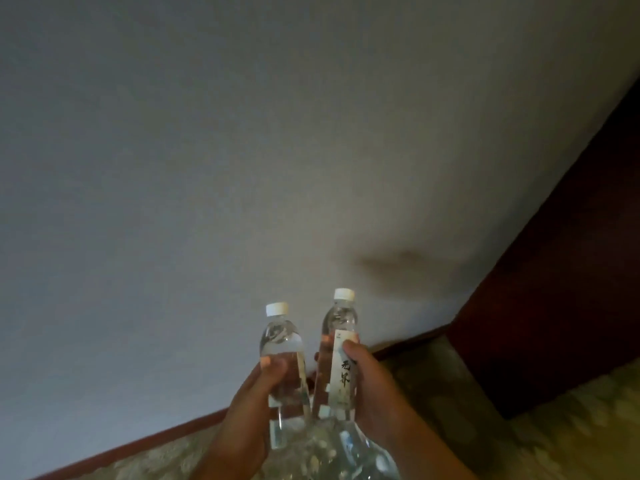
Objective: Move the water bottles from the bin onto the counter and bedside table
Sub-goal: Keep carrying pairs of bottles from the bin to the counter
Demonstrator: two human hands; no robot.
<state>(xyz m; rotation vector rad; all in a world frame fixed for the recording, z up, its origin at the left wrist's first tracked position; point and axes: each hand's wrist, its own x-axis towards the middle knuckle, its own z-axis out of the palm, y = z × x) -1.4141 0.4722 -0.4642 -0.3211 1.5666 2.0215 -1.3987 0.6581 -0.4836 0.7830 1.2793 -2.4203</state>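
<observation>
while fingers (273, 367) curl, hands grip bottles (282, 355).

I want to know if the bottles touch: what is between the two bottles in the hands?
In the head view, nothing: an open gap separates the left bottle and the right bottle higher up, with only wall behind. They converge toward their bases.

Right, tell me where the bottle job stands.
Done: nothing shows as placed; no counter or bedside table is in view. In hand: the left hand grips one water bottle, the right hand another labelled bottle, both upright. Left: setting these down, plus more bottles blurred below the hands.
</observation>
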